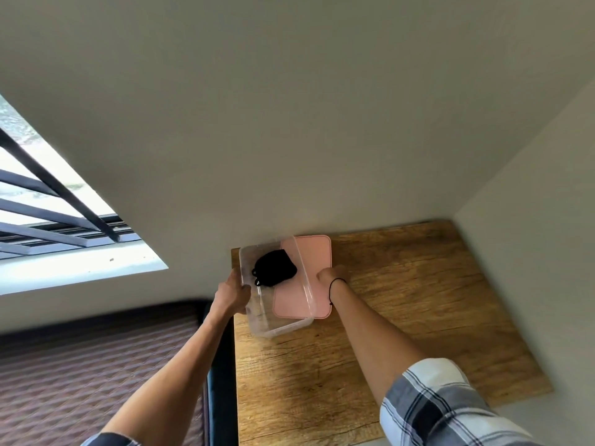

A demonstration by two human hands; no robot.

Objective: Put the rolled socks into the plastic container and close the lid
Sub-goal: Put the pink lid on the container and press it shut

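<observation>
A clear plastic container [257, 313] stands at the back left corner of the wooden table [402, 310]. Black rolled socks [274, 268] lie inside it at the far end. A pink lid [317, 252] lies partly under or behind the container's right side; through the clear wall I cannot tell which. My left hand [232, 293] grips the container's left rim. My right hand [331, 274] rests on the pink lid at the container's right edge, fingers closed on it. A black band circles my right wrist.
The table sits in a corner, with white walls behind and to the right. Left of the table's edge are a dark frame and a patterned maroon surface [96, 365]. A barred window [48, 214] is at the far left.
</observation>
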